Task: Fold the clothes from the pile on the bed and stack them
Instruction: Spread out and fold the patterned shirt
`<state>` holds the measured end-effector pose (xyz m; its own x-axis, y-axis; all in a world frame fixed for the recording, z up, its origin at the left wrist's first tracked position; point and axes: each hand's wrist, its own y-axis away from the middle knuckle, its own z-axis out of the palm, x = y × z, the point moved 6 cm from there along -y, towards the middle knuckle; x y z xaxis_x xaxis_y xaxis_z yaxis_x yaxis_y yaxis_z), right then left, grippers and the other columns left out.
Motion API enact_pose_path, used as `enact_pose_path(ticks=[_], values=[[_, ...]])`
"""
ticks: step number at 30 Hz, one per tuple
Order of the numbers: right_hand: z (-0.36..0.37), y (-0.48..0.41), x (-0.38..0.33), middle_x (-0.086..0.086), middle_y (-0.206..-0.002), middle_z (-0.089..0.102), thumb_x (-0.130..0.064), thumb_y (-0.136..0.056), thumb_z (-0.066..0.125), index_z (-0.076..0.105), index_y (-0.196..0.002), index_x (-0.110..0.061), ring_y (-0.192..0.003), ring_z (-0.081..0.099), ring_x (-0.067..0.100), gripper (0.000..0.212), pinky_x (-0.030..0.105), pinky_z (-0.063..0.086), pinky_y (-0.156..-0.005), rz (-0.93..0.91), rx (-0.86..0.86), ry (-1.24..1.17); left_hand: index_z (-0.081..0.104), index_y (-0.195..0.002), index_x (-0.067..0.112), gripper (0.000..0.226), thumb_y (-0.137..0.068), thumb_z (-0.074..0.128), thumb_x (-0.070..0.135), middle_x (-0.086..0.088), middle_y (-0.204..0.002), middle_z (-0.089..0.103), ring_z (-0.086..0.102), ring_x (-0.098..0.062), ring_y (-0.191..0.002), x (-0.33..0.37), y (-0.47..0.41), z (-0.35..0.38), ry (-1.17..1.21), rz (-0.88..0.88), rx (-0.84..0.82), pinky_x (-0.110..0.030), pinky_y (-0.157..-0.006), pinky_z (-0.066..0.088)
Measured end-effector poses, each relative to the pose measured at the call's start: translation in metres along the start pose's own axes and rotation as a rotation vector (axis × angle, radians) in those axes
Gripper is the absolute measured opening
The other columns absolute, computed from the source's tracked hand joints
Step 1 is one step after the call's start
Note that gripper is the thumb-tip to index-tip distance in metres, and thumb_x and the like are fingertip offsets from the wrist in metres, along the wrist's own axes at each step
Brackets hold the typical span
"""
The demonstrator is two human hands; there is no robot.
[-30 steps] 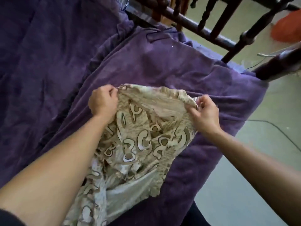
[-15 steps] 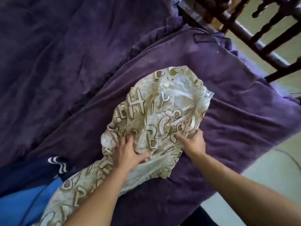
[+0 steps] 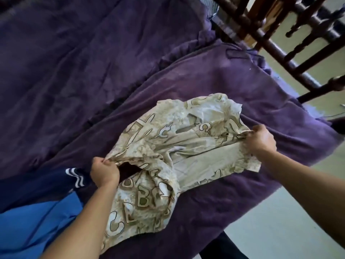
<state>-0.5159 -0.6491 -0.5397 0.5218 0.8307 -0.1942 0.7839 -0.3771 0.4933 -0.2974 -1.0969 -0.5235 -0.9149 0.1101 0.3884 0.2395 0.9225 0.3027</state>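
Head view: looking down across a bed from its near edge, two bare forearms reaching in.
Garment [image 3: 179,139]: beige, printed with large letters; lying crumpled on the purple blanket [image 3: 224,81], its lower part trailing toward the bed's near edge.
Left hand [image 3: 104,171]: fingers curled tight, clamped on a bunched edge at the garment's left side.
Right hand [image 3: 261,139]: fingers and thumb pinched together on the opposite edge, at the garment's right.
Between the grips: cloth drawn partly taut, with deep wrinkles and a twisted ridge through the middle.
Pile: navy cloth [image 3: 56,182] with white stripes just beside the left hand, blue cloth [image 3: 37,221] nearer the viewer; both unfolded.
Rail [image 3: 280,53]: dark turned wood at top right, well apart from both hands.
Step, as judged: stretching the garment flat before a first fold; no folded stack in view.
Doing it well: pull outward evenly with both grips, lift a little and shake to free the twisted middle, then lay down with edges straight.
Care: bring the trailing part fully onto the blanket first.
Risk: uneven tension likely to set a skewed crease.
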Motion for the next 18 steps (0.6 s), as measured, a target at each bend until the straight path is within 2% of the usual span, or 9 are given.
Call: enact_pose_path(ticks=[3,7,9,11,12,14,15,17,18], values=[[0.001,0.019,-0.037,0.013,-0.136,0.045,-0.019,-0.087,0.05,0.042,-0.13,-0.019,-0.125,0.041,0.035,0.044,0.048,0.033,-0.101,-0.271,0.154,0.241,0.057,-0.108,-0.001,0.024,-0.093,0.039,0.003,-0.026,-0.113,0.058,0.054,-0.044,-0.103,-0.008,-0.01,-0.036,0.093,-0.061,0.124,-0.043,-0.085,0.04],[0.024,0.077,-0.112,0.009,-0.131,0.047,-0.022,-0.081,0.06,0.046,-0.13,-0.019,-0.117,0.043,0.032,0.051,0.044,0.032,-0.095,-0.758,0.24,0.22,0.053,-0.104,0.002,0.023,-0.094,0.054,0.022,-0.024,-0.11,0.061,0.056,-0.041,-0.102,-0.026,-0.013,-0.05,0.153,-0.082,0.135,-0.043,-0.082,0.042],[0.046,0.109,-0.133,0.007,-0.118,0.055,-0.018,-0.082,0.06,0.052,-0.122,-0.017,-0.104,0.05,0.028,0.041,0.039,0.037,-0.084,-0.897,0.14,0.211,0.055,-0.091,0.006,0.03,-0.092,0.057,0.036,-0.021,-0.1,0.065,0.059,-0.039,-0.096,-0.036,0.004,-0.035,0.075,-0.062,0.022,-0.04,-0.077,0.044],[0.083,0.13,-0.131,0.006,-0.113,0.061,-0.019,-0.087,0.055,0.056,-0.117,-0.016,-0.097,0.058,0.027,0.031,0.033,0.041,-0.074,-0.935,-0.109,0.253,0.057,-0.078,0.011,0.041,-0.087,0.057,0.051,-0.013,-0.087,0.067,0.062,-0.034,-0.088,-0.043,0.035,-0.003,-0.026,-0.012,-0.208,-0.037,-0.074,0.049],[0.105,0.137,-0.121,0.006,-0.117,0.062,-0.021,-0.088,0.054,0.056,-0.121,-0.018,-0.1,0.059,0.027,0.034,0.032,0.043,-0.075,-0.93,-0.238,0.342,0.059,-0.075,0.014,0.046,-0.083,0.057,0.06,-0.007,-0.083,0.067,0.063,-0.03,-0.084,-0.044,0.055,0.017,-0.047,-0.008,-0.334,-0.036,-0.073,0.05],[0.138,0.146,-0.09,0.004,-0.132,0.053,-0.026,-0.086,0.056,0.047,-0.134,-0.02,-0.119,0.051,0.026,0.049,0.034,0.039,-0.094,-0.937,-0.374,0.555,0.062,-0.086,0.02,0.058,-0.071,0.057,0.075,-0.001,-0.093,0.067,0.062,-0.022,-0.086,-0.042,0.091,0.051,-0.058,-0.046,-0.507,-0.034,-0.078,0.05],[0.148,0.149,-0.073,0.003,-0.138,0.047,-0.03,-0.084,0.058,0.042,-0.138,-0.02,-0.127,0.044,0.025,0.057,0.035,0.033,-0.102,-0.953,-0.378,0.636,0.062,-0.101,0.021,0.07,-0.065,0.056,0.081,-0.003,-0.108,0.065,0.06,-0.023,-0.097,-0.04,0.103,0.065,-0.073,-0.06,-0.538,-0.037,-0.086,0.049],[0.159,0.152,-0.044,0.002,-0.141,0.042,-0.036,-0.083,0.06,0.035,-0.143,-0.021,-0.132,0.036,0.024,0.067,0.036,0.027,-0.107,-0.984,-0.35,0.725,0.044,-0.137,0.021,0.095,-0.065,0.057,0.08,-0.009,-0.141,0.046,0.047,-0.03,-0.126,-0.031,0.116,0.085,-0.095,-0.113,-0.567,-0.043,-0.101,0.039],[0.163,0.153,-0.032,0.001,-0.139,0.045,-0.038,-0.084,0.06,0.036,-0.142,-0.023,-0.131,0.038,0.024,0.065,0.037,0.028,-0.105,-1.0,-0.341,0.736,0.038,-0.142,0.018,0.092,-0.071,0.06,0.073,-0.009,-0.147,0.04,0.042,-0.031,-0.131,-0.028,0.117,0.093,-0.092,-0.127,-0.566,-0.042,-0.102,0.037]])
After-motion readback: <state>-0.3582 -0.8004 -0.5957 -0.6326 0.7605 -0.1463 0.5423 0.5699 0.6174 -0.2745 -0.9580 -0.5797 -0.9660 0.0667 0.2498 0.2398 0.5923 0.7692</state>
